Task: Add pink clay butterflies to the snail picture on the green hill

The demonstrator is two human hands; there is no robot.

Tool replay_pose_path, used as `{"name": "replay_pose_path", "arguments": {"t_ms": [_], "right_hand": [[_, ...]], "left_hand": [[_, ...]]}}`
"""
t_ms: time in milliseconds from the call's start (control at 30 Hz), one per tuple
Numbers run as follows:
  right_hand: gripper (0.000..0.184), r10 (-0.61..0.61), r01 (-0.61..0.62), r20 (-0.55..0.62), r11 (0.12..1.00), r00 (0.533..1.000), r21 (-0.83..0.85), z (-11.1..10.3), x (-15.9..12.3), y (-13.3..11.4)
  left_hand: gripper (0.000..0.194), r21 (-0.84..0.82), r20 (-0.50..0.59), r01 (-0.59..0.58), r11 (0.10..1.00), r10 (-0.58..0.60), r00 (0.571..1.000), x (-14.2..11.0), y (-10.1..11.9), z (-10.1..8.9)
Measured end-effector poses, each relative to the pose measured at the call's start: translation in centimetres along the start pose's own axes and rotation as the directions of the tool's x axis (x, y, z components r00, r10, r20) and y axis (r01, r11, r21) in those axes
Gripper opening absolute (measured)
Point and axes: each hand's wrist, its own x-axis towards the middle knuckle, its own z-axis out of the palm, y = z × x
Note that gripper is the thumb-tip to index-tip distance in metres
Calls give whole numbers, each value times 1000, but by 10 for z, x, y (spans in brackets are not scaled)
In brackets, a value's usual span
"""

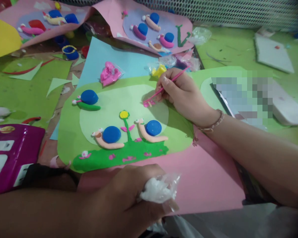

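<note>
The right hand (175, 86) grips 1 pink stick (172, 80), tip at pink clay (149, 103) on the green card (69, 132); the left hand (139, 195) holds bagged white clay (157, 190) near. Left of the card, paper scraps (59, 85) litter the surface (46, 109).

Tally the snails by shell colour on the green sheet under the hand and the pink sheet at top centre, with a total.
Blue shells on the green sheet: 3
Blue shells on the pink sheet: 3
Brown shell on the pink sheet: 1
Total: 7
</note>
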Motion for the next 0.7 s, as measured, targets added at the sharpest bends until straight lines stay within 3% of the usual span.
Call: {"name": "replay_pose_path", "arguments": {"t_ms": [467, 700], "right_hand": [[29, -31, 31, 26, 999, 999, 7, -2, 0, 3], [31, -35, 34, 27, 999, 999, 4, 0, 0, 3]], "left_hand": [[27, 10, -24, -2, 1000, 2, 1000, 2, -2, 0], [26, -5, 34, 23, 1000, -23, 999, 1, 0, -1]]}}
